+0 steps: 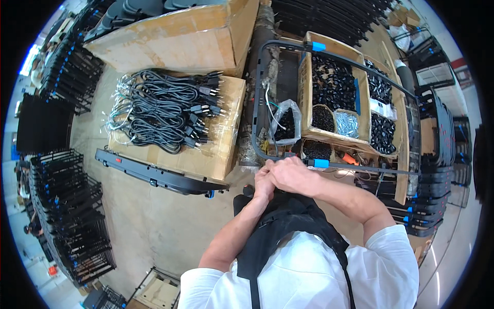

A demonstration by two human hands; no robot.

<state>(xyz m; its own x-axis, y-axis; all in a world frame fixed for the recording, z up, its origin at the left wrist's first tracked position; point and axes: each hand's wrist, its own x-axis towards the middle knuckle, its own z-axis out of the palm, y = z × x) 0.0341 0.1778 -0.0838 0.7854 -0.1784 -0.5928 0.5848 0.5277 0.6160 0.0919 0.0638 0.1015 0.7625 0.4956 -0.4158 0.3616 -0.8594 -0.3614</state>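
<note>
My left hand (263, 185) and my right hand (294, 173) are pressed together, fingers closed, at the near left corner of a black tubular frame (256, 103). Whatever they grip is hidden by the fingers. Just right of them, a blue clip (320, 164) wraps the near tube, and a second blue clip (318, 46) sits on the far tube. A white and green wire (268, 98) hangs inside the frame's left side. Beyond my hands lies a clear plastic bag (296, 116) of small black parts.
A wooden parts tray (305, 87) holds black fittings and silver screws (346, 124). Near it lies an orange-handled tool (351, 158). Left, bundled black power cables (159, 108) rest on a cardboard box (229, 123), beside a long black bar (149, 172). Stacked black frames (72, 216) stand further left.
</note>
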